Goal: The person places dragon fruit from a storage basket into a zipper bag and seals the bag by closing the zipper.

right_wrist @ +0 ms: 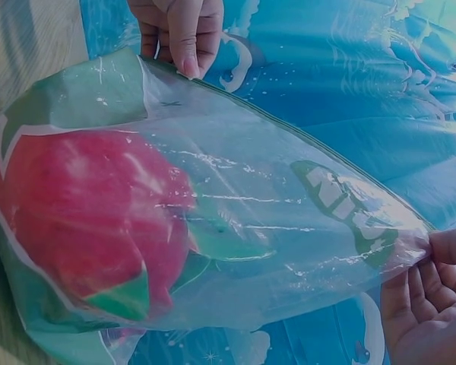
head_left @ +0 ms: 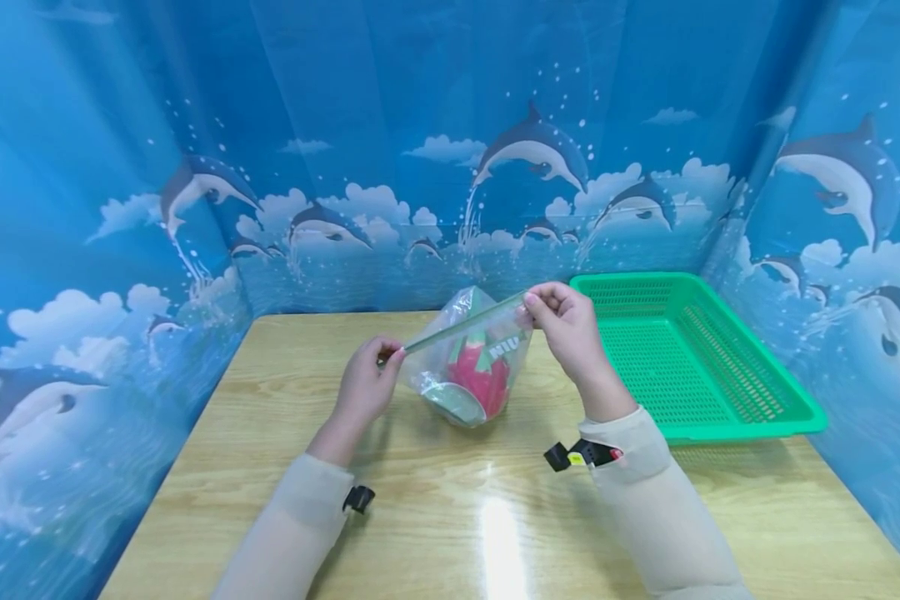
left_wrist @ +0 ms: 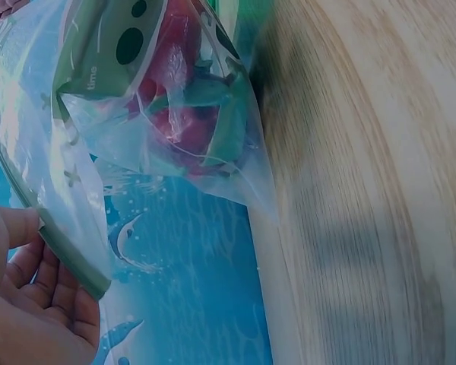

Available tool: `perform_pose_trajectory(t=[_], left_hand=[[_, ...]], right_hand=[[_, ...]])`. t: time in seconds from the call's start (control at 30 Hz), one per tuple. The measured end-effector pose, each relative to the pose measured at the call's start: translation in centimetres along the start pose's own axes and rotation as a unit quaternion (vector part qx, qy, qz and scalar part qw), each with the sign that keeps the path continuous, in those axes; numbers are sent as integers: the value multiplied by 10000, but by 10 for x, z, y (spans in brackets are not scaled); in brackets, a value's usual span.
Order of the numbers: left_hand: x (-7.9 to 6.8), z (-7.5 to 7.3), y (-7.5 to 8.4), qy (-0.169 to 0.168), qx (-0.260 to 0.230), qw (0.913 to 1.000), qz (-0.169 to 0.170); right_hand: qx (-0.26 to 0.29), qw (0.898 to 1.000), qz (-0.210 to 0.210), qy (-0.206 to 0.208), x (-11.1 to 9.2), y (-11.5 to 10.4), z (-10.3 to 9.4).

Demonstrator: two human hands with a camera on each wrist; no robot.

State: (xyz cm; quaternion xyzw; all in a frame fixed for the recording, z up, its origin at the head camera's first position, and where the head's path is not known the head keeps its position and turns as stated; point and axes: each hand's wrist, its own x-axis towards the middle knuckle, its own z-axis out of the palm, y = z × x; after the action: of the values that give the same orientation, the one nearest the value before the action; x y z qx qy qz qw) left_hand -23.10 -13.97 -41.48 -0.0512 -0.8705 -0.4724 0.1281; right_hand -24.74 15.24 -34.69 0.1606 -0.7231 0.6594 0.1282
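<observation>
A clear zip bag [head_left: 453, 403] with green printing is held up over the wooden table, its lower end close to the tabletop. Inside it is a red dragon fruit [right_wrist: 99, 217] with green leafy tips. My left hand [head_left: 366, 379] pinches one end of the bag's green zip edge [left_wrist: 72, 262] between thumb and fingers. At the other end, my right hand [head_left: 570, 337] pinches the top corner, higher than the left. Between both hands the zip edge is stretched straight and slanting up to the right.
A green plastic basket [head_left: 667, 362] with slotted walls stands on the right of the wooden table [head_left: 435, 517]. Blue curtains [head_left: 420, 100] with dolphins and clouds hang behind the table and on both sides. A small black wrist camera [head_left: 359, 499] sits at the left sleeve.
</observation>
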Motion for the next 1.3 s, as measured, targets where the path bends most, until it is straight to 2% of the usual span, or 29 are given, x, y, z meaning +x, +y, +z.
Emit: perform_pose_trajectory(t=[0.37,0.73,1.3], left_hand=[[0,-7,-6,-11,62,10000,42],[-3,-12,-11,-63,144,9999,-70],[-6,-16,-23,-114,165,9993,-317]], right_hand=[[-76,9999,-56,44,1,-1,-2],[-36,9999,85,79,-1,-2,-2],[-2,9999,-16,99,-2,0,-3]])
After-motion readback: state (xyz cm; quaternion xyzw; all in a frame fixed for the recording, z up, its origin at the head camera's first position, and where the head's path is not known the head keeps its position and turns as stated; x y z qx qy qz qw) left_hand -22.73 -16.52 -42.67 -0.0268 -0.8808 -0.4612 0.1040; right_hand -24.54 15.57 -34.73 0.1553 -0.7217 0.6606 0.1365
